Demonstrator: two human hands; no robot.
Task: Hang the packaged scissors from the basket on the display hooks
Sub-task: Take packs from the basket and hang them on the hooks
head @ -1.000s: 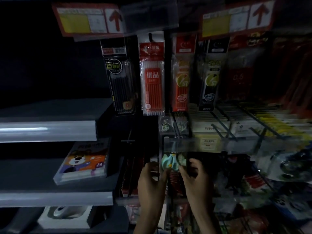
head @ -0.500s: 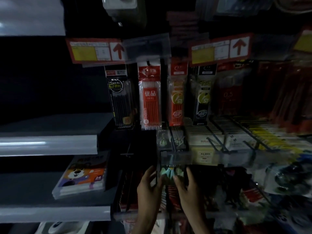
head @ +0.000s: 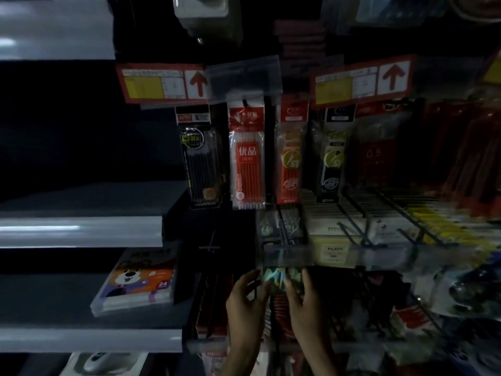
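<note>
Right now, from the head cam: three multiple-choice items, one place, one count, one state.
1. The orange cartoon box lies: A on the grey shelf at left; B on a top hook; C in a hand.
2. Red arrow signs: A one; B two; C four.
3. The pale green package is: A lying on a shelf; B hanging untouched; C held by the left hand and right hand.
Key: A, it rests on that shelf; B, one left, one right; C, both hands grip its edges.
</note>
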